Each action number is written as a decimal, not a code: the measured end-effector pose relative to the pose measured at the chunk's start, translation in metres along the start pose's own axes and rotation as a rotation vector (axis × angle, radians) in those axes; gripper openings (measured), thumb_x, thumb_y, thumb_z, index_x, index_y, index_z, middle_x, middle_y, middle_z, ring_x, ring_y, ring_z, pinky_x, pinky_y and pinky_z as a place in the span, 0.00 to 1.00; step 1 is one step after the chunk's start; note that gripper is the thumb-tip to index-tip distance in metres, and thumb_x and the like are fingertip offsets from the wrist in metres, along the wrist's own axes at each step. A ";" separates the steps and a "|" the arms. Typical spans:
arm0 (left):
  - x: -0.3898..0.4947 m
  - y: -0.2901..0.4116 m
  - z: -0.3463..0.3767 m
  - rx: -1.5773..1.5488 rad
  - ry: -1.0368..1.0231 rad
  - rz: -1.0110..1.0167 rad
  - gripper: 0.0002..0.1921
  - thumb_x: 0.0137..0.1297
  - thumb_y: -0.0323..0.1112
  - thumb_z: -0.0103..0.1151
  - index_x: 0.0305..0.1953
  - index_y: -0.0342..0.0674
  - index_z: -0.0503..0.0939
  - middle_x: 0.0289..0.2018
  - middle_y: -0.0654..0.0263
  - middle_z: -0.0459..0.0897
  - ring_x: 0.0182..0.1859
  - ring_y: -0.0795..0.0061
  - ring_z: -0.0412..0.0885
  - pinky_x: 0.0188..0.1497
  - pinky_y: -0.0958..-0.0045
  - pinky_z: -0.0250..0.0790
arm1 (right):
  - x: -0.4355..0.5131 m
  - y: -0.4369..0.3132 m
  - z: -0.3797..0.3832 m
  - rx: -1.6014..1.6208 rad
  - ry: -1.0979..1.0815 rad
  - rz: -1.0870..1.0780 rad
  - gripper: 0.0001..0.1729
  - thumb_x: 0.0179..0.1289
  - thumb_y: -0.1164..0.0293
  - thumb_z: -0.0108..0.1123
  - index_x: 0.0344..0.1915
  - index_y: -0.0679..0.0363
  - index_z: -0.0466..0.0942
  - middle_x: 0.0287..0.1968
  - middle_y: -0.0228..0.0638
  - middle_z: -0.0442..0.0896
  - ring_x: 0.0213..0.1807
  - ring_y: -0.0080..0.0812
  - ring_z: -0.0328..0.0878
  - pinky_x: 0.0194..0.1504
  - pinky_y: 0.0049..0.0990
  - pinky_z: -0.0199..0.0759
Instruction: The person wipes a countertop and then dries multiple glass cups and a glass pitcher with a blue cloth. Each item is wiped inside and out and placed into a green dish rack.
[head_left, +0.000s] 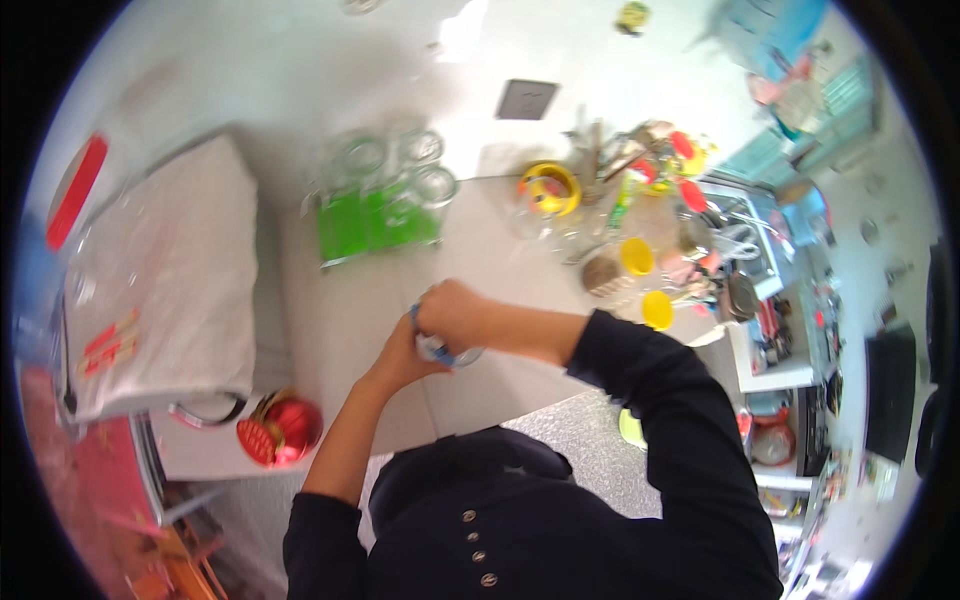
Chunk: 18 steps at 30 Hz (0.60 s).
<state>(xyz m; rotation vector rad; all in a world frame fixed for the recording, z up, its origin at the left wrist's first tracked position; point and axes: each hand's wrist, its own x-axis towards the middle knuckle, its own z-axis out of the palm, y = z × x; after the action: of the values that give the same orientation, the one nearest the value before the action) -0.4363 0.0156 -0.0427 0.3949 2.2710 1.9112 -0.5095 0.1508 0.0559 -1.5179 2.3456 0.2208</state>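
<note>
A small clear vessel with blue and white parts (442, 351) is between my two hands, over the pale tabletop (517, 382). My left hand (396, 354) wraps it from the left and below. From above, my right hand (456, 316) closes on it with curled fingers, which cover much of it. Blur and the fingers leave its exact kind unclear. Beyond my hands stands a rack with a bright green base (346, 229). Several upturned clear glasses (433, 184) are on this rack.
A cloth-covered box-like appliance (172, 277) stands left, with a red ornament (295, 429) near its front corner. At right are a yellow-rimmed container (551, 189), yellow-lidded jars (637, 257), and crowded utensils (600, 161). A wall socket (527, 100) is behind.
</note>
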 end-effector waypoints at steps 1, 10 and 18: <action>-0.001 0.001 -0.003 0.063 -0.002 -0.017 0.46 0.28 0.35 0.83 0.54 0.37 0.69 0.53 0.59 0.75 0.58 0.66 0.72 0.58 0.67 0.65 | 0.000 -0.006 -0.004 -0.016 0.033 0.016 0.11 0.34 0.65 0.70 0.25 0.43 0.85 0.30 0.34 0.83 0.37 0.38 0.82 0.37 0.34 0.75; 0.004 0.027 0.010 0.228 0.036 -0.095 0.25 0.34 0.35 0.82 0.29 0.38 0.72 0.21 0.73 0.68 0.25 0.81 0.65 0.26 0.76 0.60 | -0.016 0.004 0.029 0.144 0.208 0.134 0.07 0.44 0.62 0.67 0.28 0.43 0.86 0.32 0.33 0.84 0.39 0.39 0.81 0.35 0.34 0.75; -0.009 0.084 0.013 0.186 0.095 -0.067 0.21 0.39 0.30 0.78 0.20 0.39 0.67 0.15 0.75 0.65 0.19 0.86 0.60 0.21 0.79 0.55 | -0.061 0.006 0.006 0.053 0.461 -0.046 0.09 0.44 0.64 0.64 0.29 0.51 0.80 0.36 0.27 0.78 0.44 0.35 0.76 0.33 0.33 0.76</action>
<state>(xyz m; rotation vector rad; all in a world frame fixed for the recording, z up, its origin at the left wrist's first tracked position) -0.4155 0.0379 0.0374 0.2500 2.4984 1.7286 -0.4907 0.2071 0.0716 -1.7423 2.6241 -0.2275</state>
